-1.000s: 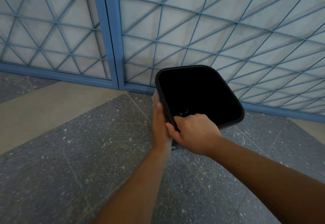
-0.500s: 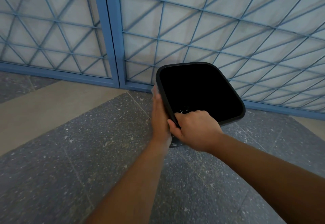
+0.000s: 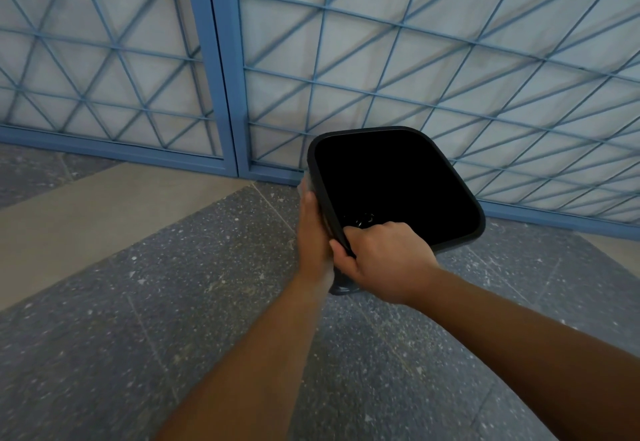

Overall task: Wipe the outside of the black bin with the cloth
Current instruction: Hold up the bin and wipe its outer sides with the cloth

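Note:
A black bin [image 3: 460,229] stands tilted toward me on the floor, its dark inside facing up. My right hand [image 3: 384,260] grips the near corner of its rim, thumb outside and fingers over the edge. My left hand [image 3: 313,232] lies flat against the bin's left outer wall. A pale strip of cloth [image 3: 304,180] peeks out past its fingertips, pressed between palm and wall. Most of the cloth is hidden under the hand. The bin's base is hidden behind my hands.
A blue metal gate [image 3: 221,70] with a diagonal lattice and pale backing rises right behind the bin. The floor is dark speckled stone [image 3: 173,302] with a beige band [image 3: 86,212] running to the left.
My left hand has slid slightly up the bin's left wall. The right hand's grip on the rim is the same, and the bin has barely shifted.

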`<state>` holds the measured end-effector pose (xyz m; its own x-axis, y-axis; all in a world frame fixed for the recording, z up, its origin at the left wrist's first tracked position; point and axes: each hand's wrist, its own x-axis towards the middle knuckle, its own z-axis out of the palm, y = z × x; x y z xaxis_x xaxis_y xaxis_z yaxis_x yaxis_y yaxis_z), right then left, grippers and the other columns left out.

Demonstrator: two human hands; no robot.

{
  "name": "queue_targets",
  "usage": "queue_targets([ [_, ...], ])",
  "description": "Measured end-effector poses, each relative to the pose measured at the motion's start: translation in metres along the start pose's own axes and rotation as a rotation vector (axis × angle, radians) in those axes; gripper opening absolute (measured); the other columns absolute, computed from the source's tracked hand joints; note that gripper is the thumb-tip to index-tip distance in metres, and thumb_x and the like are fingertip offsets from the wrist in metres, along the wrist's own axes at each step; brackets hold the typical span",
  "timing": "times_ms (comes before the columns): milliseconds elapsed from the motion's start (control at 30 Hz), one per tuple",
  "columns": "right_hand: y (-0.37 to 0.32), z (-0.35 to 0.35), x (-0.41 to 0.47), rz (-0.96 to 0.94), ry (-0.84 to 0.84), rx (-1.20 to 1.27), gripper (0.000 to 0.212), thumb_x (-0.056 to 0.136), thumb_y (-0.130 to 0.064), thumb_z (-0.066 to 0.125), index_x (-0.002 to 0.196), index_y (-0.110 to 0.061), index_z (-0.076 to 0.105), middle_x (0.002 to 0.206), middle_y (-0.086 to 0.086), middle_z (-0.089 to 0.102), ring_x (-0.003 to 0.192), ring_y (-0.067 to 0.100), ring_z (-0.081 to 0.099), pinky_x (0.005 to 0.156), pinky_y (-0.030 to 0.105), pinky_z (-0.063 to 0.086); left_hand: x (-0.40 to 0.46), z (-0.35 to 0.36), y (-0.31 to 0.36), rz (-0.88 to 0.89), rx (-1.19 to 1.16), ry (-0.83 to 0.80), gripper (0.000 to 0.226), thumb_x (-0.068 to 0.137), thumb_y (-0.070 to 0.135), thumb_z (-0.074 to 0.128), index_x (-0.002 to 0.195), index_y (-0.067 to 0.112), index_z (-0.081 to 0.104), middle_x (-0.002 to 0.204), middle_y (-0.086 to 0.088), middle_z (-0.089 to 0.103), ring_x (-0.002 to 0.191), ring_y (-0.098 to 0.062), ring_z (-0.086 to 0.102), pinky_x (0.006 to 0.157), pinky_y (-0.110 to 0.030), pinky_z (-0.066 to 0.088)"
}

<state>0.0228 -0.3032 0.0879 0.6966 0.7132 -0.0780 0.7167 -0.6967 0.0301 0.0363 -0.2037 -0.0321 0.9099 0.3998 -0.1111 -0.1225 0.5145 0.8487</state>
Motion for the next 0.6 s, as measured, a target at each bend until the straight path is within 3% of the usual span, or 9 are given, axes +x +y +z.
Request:
queue_targets([
  [133,0.001,0.0,0.001,-0.007,0.001,-0.003,0.04,0.098,-0.048,0.025,0.077,-0.019,0.044,0.058,-0.004,0.045,0.049,0.019,0.044,0.053,0.032,0.043,-0.016,0.01,0.01,-0.012,-0.05,0.049,0.073,0.109,0.07,0.048,0.168,0.028,0.053,0.168,-0.001,0.06,0.159,-0.02,0.054,0.138,-0.052,0.034],
  [300,0.002,0.0,0.0,-0.001,0.01,-0.002,0.04,0.098,-0.047,0.027,0.076,-0.019,0.045,0.059,-0.002,0.048,0.05,0.019,0.045,0.054,0.033,0.045,-0.008,-0.002,-0.013,-0.006,-0.03,-0.031,0.098,0.094,0.09,0.058,0.175,0.039,0.04,0.185,0.002,0.035,0.174,-0.02,0.028,0.143,-0.056,0.019],
  [467,0.003,-0.001,-0.002,0.002,-0.007,-0.012,0.04,0.098,-0.048,0.026,0.077,-0.019,0.045,0.057,-0.004,0.044,0.049,0.017,0.045,0.054,0.032,0.043,-0.021,0.007,0.007,0.009,0.088,0.059,0.09,0.095,0.082,0.047,0.175,0.041,0.038,0.184,0.014,0.033,0.172,-0.009,0.027,0.144,-0.047,0.019],
  [600,0.002,-0.001,-0.002,-0.003,0.003,-0.016,0.041,0.098,-0.048,0.027,0.078,-0.018,0.048,0.055,-0.005,0.042,0.046,0.017,0.042,0.051,0.031,0.042,-0.019,-0.003,-0.017,-0.037,0.134,0.064,0.105,0.079,0.108,0.048,0.169,0.054,0.042,0.183,0.008,0.039,0.172,-0.017,0.032,0.141,-0.056,0.023],
])
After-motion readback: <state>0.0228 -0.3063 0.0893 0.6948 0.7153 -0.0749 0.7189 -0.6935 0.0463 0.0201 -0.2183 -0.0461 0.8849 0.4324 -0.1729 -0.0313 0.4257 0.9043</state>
